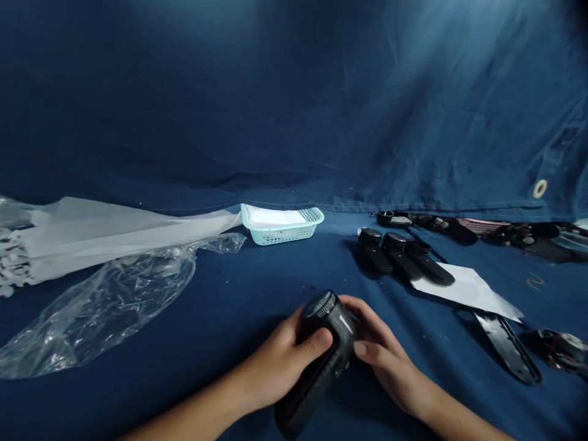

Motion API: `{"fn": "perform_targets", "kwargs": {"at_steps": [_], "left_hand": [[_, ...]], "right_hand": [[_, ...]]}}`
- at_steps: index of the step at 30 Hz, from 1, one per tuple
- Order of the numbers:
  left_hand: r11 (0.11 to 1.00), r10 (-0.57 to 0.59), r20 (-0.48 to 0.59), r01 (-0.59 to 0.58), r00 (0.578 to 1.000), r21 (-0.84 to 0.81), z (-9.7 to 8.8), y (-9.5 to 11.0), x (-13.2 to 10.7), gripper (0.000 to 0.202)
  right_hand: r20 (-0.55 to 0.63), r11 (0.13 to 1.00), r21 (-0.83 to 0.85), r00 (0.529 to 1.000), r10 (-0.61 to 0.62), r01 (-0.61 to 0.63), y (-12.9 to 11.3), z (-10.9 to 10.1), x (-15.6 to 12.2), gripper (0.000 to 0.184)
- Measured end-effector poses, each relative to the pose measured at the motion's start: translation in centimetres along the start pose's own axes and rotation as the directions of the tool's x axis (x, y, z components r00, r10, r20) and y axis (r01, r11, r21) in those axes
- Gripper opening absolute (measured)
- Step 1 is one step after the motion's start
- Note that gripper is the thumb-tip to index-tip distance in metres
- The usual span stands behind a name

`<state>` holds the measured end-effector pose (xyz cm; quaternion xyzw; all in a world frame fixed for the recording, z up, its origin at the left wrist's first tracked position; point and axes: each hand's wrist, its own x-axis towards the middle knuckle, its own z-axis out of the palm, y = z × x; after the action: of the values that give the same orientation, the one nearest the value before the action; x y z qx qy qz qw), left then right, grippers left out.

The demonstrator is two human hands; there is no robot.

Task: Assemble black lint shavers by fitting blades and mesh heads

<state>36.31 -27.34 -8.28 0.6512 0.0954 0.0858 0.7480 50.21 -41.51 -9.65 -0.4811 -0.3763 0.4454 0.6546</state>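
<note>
1. Head view: a black, elongated plastic device (337, 343) with a rounded body and a ribbed, round-topped head is held low in the middle, above the bench (220, 318), which is covered in dark blue cloth.
2. Its long axis slants; the ribbed head points away from the person and slightly right, the smooth butt end back toward the person and left.
3. The left hand (275, 361) has a closed grip around the body, thumb across the upper face. The right hand (390, 361) curls loosely at the head's right side; whether its grip bears on the device I cannot tell.
4. Beyond stands a pale mint, oblong plastic basket (285, 236) with perforated walls, containing a flat white sheet (275, 216).
5. To the left, a crumpled, glossy clear plastic bag (124, 312) lies beside a long, matte white wrapping sheet (114, 236), which narrows toward the basket.
6. To the right, three black round-headed devices (402, 256) lie roughly parallel, the rightmost partly on a white paper (473, 291).
7. A long, hollow black shell (517, 355) emerges from under that paper, near a blurred, rounded part (565, 349).
8. Behind them, dark parts lie jumbled before a creased blue cloth curtain (294, 110).
</note>
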Motion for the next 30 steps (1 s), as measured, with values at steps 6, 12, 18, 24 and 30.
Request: {"fn": "perform_targets", "kwargs": {"at_steps": [6, 12, 18, 24, 30], "left_hand": [[0.961, -0.046, -0.105, 0.015, 0.993, -0.277, -0.5, 0.0, 0.5, 0.060], [0.961, 0.055, 0.031, -0.044, 0.998, -0.274, -0.9, 0.1, 0.8, 0.069], [0.994, 0.104, -0.138, -0.109, 0.985, -0.025, -0.3, -0.1, 0.4, 0.053], [0.999, 0.044, -0.086, -0.044, 0.995, -0.008, -0.6, -0.3, 0.4, 0.048], [0.991, 0.100, -0.050, -0.095, 0.994, 0.099, -0.3, 0.3, 0.2, 0.051]], "right_hand": [[-0.026, 0.999, -0.021, 0.999, 0.029, -0.029, -0.4, 0.8, 1.3, 0.040], [0.006, 0.999, 0.011, 0.999, 0.048, -0.048, -0.6, 0.6, 1.1, 0.052], [0.018, 1.000, 0.011, 1.000, -0.013, 0.013, -0.5, 0.6, 0.7, 0.051], [0.042, 0.999, 0.032, 0.999, 0.006, -0.007, -0.7, 0.3, 0.6, 0.059], [0.092, 0.995, 0.083, 0.995, 0.044, -0.052, -0.8, -0.5, 0.8, 0.076]]}}
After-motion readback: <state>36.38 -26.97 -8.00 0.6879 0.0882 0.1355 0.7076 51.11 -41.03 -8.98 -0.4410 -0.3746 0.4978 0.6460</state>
